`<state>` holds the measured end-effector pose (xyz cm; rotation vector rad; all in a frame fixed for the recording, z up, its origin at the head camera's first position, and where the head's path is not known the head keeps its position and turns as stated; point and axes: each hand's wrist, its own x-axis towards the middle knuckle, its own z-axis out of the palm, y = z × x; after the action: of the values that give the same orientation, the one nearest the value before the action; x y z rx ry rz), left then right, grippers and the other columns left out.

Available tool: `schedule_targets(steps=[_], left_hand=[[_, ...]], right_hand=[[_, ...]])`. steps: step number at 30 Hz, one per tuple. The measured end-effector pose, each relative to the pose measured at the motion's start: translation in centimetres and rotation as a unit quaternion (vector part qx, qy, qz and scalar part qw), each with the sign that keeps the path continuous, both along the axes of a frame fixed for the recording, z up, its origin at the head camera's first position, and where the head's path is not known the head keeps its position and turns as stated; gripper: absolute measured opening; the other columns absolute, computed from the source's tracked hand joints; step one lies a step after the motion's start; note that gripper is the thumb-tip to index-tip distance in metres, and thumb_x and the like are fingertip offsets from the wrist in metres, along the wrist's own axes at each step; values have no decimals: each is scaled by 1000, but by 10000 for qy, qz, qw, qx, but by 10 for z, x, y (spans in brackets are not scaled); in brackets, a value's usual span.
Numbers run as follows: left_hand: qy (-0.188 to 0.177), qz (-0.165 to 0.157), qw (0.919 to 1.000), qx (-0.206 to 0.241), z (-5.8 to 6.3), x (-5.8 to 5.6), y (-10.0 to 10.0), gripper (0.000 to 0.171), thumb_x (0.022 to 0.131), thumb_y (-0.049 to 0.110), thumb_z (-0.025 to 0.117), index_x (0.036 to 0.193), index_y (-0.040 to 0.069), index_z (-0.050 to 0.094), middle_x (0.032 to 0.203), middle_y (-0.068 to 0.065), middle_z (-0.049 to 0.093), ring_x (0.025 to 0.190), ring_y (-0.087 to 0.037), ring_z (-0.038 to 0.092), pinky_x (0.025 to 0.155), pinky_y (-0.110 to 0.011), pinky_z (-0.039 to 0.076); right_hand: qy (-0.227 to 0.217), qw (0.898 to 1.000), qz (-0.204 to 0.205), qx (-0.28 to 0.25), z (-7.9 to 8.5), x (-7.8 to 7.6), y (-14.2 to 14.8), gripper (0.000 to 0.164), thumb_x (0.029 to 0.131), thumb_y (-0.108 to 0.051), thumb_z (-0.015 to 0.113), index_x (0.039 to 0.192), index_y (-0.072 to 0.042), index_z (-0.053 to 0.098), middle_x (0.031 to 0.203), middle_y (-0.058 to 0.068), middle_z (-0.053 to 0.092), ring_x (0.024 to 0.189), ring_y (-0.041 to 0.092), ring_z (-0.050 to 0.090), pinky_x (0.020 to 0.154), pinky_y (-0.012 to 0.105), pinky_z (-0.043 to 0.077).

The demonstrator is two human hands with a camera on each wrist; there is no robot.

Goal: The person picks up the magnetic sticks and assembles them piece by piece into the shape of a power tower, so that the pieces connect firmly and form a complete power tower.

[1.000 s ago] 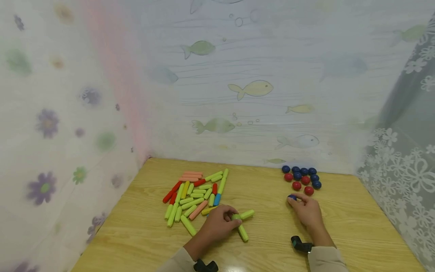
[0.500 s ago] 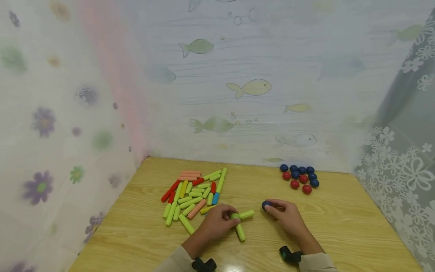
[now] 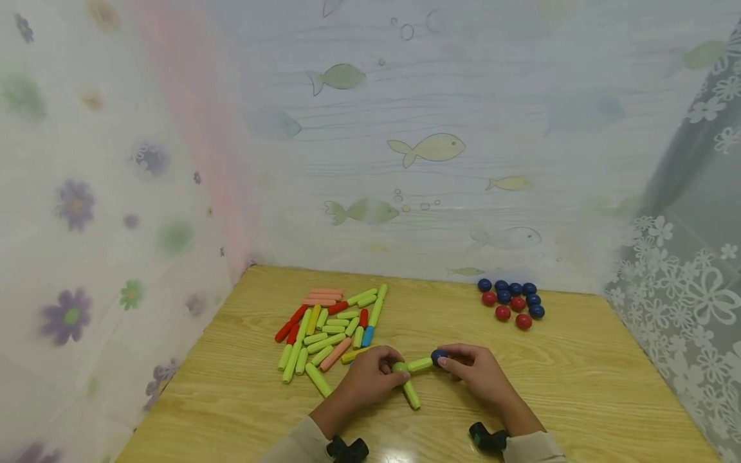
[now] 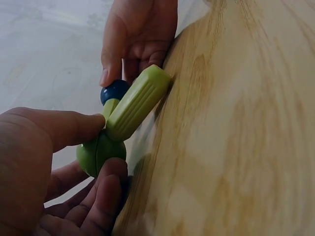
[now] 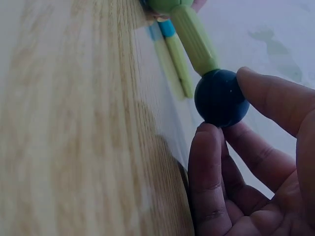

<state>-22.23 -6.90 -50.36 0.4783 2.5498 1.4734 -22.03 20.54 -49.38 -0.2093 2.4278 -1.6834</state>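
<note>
My left hand (image 3: 373, 376) pinches a green ball (image 4: 101, 153) between thumb and fingers. Two light green ribbed sticks join this ball: one stick (image 4: 140, 103) slants toward the near right in the head view, while the other stick (image 3: 420, 365) points right. At the far end of that second stick is a dark blue ball (image 5: 221, 98), touching the stick's tip. The thumb and fingertips of my right hand (image 3: 477, 376) pinch the blue ball from the right.
Left of the hands lies a spread of green, red, yellow, orange and blue sticks (image 3: 327, 343). Several blue balls (image 3: 516, 289) and red balls (image 3: 503, 313) sit at the back right of the wooden table (image 3: 585, 386). Printed curtains (image 3: 428, 212) hang behind.
My right hand has carried the blue ball leftward from near the loose balls to the tip of the right-pointing green stick. The left hand keeps its grip on the green ball, nearly still.
</note>
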Motion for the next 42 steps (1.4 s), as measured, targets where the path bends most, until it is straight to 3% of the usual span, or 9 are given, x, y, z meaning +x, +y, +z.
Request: schedule_targets(steps=[10,13,17,19,23,26,30,37,42], left_hand=[[9,-7,9997,261,5,0,-4,39,94,35,78,128,15,72,109,1,69,84,-8,63,70,-25,53],[558,334,9979,37,12,-5,-13,32,97,26,75,126,12,73,110,-1,70,84,-7,65,69,-25,54],[1353,1357,9781,-817,19,-16,-30,15,96,14,74,110,9,78,96,0,70,79,-11,63,65,-28,53],[1460,1635,9681,-1216,21,-22,-36,14,94,11,76,107,7,79,94,-1,69,81,-14,64,66,-31,55],[1527,1689,9560,-1849,24,-28,-43,8,93,12,77,92,5,79,83,-1,63,78,-16,60,64,-31,52],[1511,1672,9513,-2105,27,-29,-43,27,94,12,75,68,8,67,70,1,44,66,-15,44,56,-28,37],[1481,1644,9445,-2429,28,-28,-41,42,94,15,74,57,14,54,65,3,32,61,-14,33,53,-27,26],[1481,1766,9475,-2218,25,-30,-40,46,94,15,74,57,16,48,61,5,25,53,-12,28,51,-26,24],[1417,1772,9615,-1549,28,-22,-34,10,93,18,75,89,10,79,82,2,70,67,-9,56,59,-27,47]], right_hand=[[44,9997,210,-102,2,0,3,43,99,-29,72,132,-2,67,114,13,74,89,20,70,70,32,58],[22,9998,172,-97,1,0,2,41,99,-29,72,129,-1,68,113,13,74,87,21,71,68,33,58],[-105,9997,-129,-159,1,-2,2,41,97,-30,74,127,-1,68,112,12,74,88,21,72,70,33,60],[-208,9986,-364,-309,1,-3,1,40,96,-29,76,125,-1,68,112,12,74,90,22,72,73,34,61],[-384,9935,-809,-696,0,-7,-1,36,94,-25,79,117,0,68,111,13,72,92,24,74,76,36,63],[-436,9911,-946,-834,-1,-8,-1,34,92,-23,80,112,1,66,111,13,72,92,25,75,76,37,63],[-451,9906,-956,-871,-2,-9,-1,34,91,-22,81,109,1,65,110,14,72,91,26,75,77,37,63],[-468,9907,-944,-860,-3,-9,0,36,89,-23,83,109,1,65,104,11,73,89,25,75,78,36,63],[-478,9903,-973,-874,-6,-7,1,37,90,-22,83,113,2,66,104,12,71,88,25,74,77,36,63]])
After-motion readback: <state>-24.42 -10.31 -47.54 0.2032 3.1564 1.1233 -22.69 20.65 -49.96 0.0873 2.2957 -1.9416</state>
